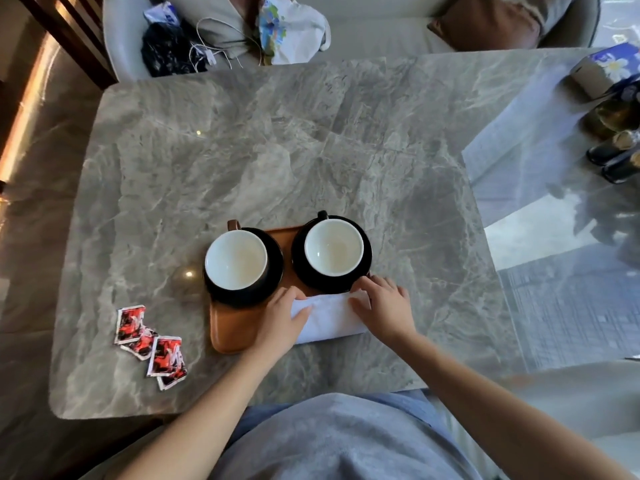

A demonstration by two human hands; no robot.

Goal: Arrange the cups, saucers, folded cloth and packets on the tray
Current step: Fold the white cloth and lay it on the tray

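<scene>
The white folded cloth [329, 318] lies flat across the near right part of the brown tray [235, 327], its right end overhanging the tray's edge. The left hand [282, 320] holds its left end, thumb laid on top and fingers curled over the far edge. The right hand [386, 308] holds the right end, fingers slightly spread, thumb and forefinger pinching up a corner. Just beyond the fingertips stand the left cup [236, 259] and right cup [333, 247], white inside, each on a black saucer [275, 258]. Well left of the left hand, red packets [162, 355] overlap on the marble table [311, 150].
</scene>
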